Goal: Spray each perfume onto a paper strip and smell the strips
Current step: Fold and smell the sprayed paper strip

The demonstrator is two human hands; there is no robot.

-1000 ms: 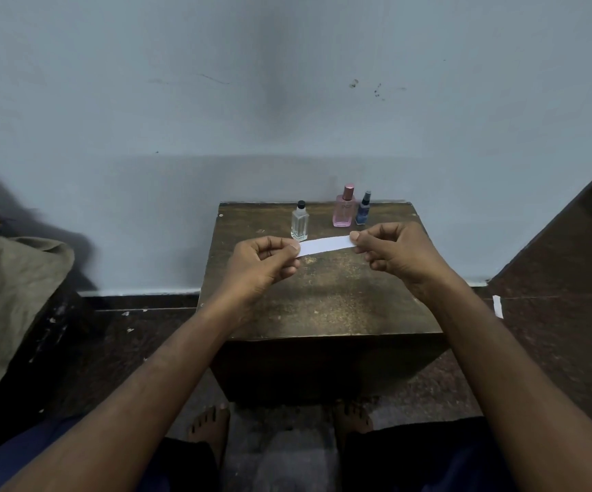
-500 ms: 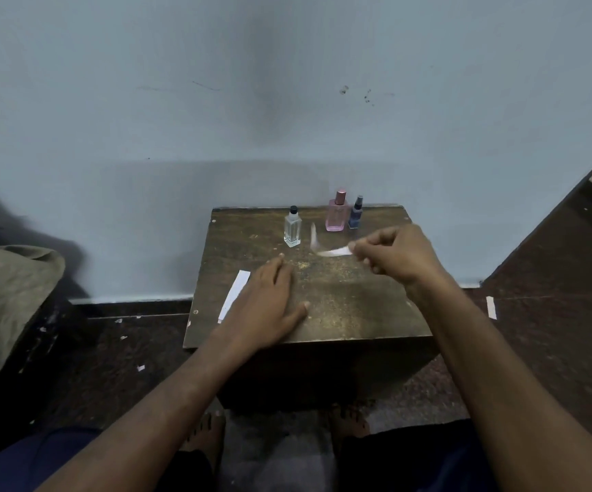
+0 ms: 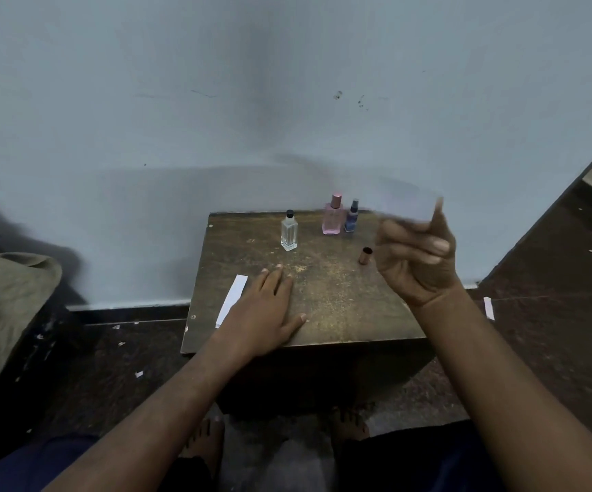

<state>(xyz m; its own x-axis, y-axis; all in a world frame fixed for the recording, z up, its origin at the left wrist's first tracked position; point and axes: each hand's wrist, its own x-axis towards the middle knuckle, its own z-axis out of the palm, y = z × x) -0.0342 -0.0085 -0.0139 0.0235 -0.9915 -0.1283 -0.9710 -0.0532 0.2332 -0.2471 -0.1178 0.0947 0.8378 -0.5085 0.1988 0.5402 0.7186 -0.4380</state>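
Bare feet (image 3: 205,442) show on the floor (image 3: 543,314) under the near edge of a small wooden table (image 3: 340,300), between the person's knees. Nearer the table's left edge, the left hand (image 3: 264,314) lies palm down on the wood with its fingers straight and close together, holding nothing. Just beside its little-finger side a white paper strip (image 3: 232,300) lies flat, running from near the left edge toward the middle. The right hand (image 3: 417,253) is raised above the table's right edge, palm turned toward the camera, fingers curled; a second paper strip (image 3: 408,207) is pinched at its fingertips, smeared by motion blur into a pale band stretching left from the hand. Whether thumb or fingers carry the grip I cannot tell. A small copper-coloured cap (image 3: 365,255) stands on the table just left of that hand. Along the far edge stand 3 perfume bottles: a clear square one with a black cap (image 3: 289,232) toward the middle, then a pink one (image 3: 333,218) and a small blue one (image 3: 351,217) close together to its right. Paper scraps (image 3: 488,308) dot the floor on both sides, and a pale wall (image 3: 287,101) rises behind.
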